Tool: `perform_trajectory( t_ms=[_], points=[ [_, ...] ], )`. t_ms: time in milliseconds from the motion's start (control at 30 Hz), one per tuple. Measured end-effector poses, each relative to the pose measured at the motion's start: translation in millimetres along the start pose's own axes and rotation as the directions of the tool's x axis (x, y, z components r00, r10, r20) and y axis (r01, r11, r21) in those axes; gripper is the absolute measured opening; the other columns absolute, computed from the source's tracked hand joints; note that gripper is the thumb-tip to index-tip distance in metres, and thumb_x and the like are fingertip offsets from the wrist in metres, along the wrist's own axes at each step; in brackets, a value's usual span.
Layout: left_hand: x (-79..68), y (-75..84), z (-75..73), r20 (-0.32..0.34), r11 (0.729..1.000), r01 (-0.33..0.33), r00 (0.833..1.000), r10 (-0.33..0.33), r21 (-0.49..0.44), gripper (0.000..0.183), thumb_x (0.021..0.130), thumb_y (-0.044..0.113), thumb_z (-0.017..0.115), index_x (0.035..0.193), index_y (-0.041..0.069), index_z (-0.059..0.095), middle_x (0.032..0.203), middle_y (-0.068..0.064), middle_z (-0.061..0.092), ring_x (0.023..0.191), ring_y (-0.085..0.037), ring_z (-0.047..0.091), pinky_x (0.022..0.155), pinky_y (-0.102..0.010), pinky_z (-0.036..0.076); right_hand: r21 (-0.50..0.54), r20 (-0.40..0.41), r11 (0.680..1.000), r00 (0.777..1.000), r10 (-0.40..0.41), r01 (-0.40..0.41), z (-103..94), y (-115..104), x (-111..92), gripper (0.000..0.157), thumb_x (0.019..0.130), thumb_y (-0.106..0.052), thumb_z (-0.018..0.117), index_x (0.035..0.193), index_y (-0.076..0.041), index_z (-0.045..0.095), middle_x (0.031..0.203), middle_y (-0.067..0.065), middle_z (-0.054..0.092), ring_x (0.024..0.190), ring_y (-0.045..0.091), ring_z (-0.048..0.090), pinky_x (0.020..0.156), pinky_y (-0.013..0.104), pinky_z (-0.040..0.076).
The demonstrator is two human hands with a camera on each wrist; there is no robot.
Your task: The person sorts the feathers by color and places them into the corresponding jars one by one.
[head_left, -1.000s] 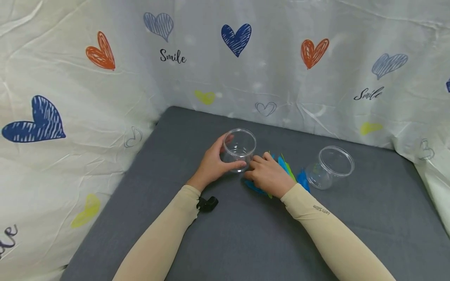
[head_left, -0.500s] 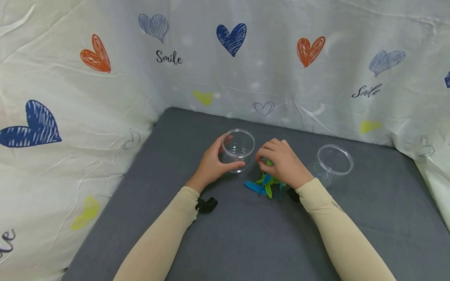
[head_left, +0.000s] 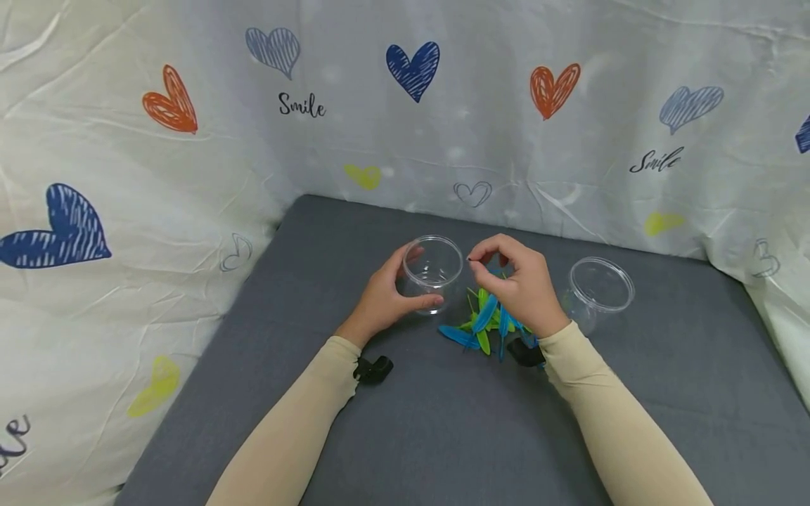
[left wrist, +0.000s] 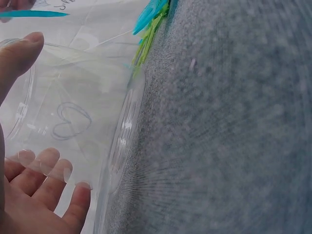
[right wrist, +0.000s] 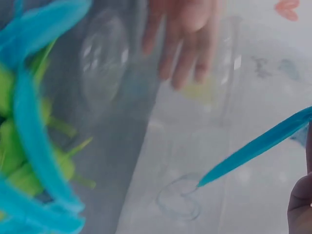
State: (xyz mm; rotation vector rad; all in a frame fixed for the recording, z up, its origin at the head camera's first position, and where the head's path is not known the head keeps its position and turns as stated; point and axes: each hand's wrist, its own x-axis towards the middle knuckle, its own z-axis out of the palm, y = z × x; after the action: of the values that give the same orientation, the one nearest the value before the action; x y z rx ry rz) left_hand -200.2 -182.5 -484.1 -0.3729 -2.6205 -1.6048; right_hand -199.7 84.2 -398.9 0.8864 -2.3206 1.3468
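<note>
My left hand (head_left: 382,299) holds a clear plastic jar (head_left: 433,270) standing on the table, thumb at its near side and fingers round the far side. Nothing shows inside the jar. Just right of the rim, my right hand (head_left: 519,284) pinches a blue feather (right wrist: 248,151) between thumb and index finger. In the left wrist view this feather (left wrist: 34,14) points across above the jar's mouth side. Below the right hand lies a loose pile of blue and green feathers (head_left: 486,314), partly hidden by that hand and wrist.
A second clear jar (head_left: 601,284) stands to the right, partly behind the right wrist. The table has a grey cloth (head_left: 430,422). Behind it hangs a white curtain (head_left: 354,133) printed with hearts. Black wrist cameras (head_left: 375,370) sit under both cuffs.
My right hand has risen from the feather pile, moving up and away to the jar's right side with a blue feather. The left hand and its jar have stayed nearly still.
</note>
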Motion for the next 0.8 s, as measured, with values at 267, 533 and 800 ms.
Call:
perform_trajectory(
  t_ms=[267,533,800],
  points=[
    [-8.4,-5.0,-5.0,0.042,0.999,0.010,0.999,-0.009,-0.031,0.114,0.080,0.051,0.096,0.171,0.038,0.028,0.165,0.006,0.052,0.147,-0.026,0.054,0.122,-0.055,0.045,0.197,-0.050,0.980,0.998,0.031,-0.021,12.2,-24.3,12.8,0.007,0.101,-0.006,0.075,0.105,-0.012,0.076,0.102,0.002,0.075,0.092,0.012,0.061,0.084,0.029,0.042],
    [-7.5,-8.6,-8.7,0.043,0.999,-0.027,0.999,0.029,-0.045,0.108,0.080,0.059,0.094,0.167,0.043,0.033,0.163,0.007,0.053,0.149,-0.022,0.053,0.122,-0.051,0.046,0.233,-0.045,0.972,0.999,-0.021,0.031,25.2,-39.5,34.2,0.020,0.102,-0.008,0.074,0.121,-0.012,0.078,0.107,0.006,0.076,0.097,0.014,0.065,0.086,0.033,0.044],
    [-2.2,-7.8,-7.1,0.073,0.998,-0.042,0.996,0.045,-0.035,0.108,0.080,0.066,0.090,0.168,0.043,0.031,0.165,0.011,0.051,0.152,-0.013,0.049,0.123,-0.047,0.045,0.190,-0.022,0.981,0.999,-0.035,0.039,36.5,-35.3,43.2,0.023,0.104,-0.009,0.072,0.125,-0.014,0.078,0.113,0.007,0.077,0.099,0.013,0.067,0.088,0.043,0.048]
  ],
)
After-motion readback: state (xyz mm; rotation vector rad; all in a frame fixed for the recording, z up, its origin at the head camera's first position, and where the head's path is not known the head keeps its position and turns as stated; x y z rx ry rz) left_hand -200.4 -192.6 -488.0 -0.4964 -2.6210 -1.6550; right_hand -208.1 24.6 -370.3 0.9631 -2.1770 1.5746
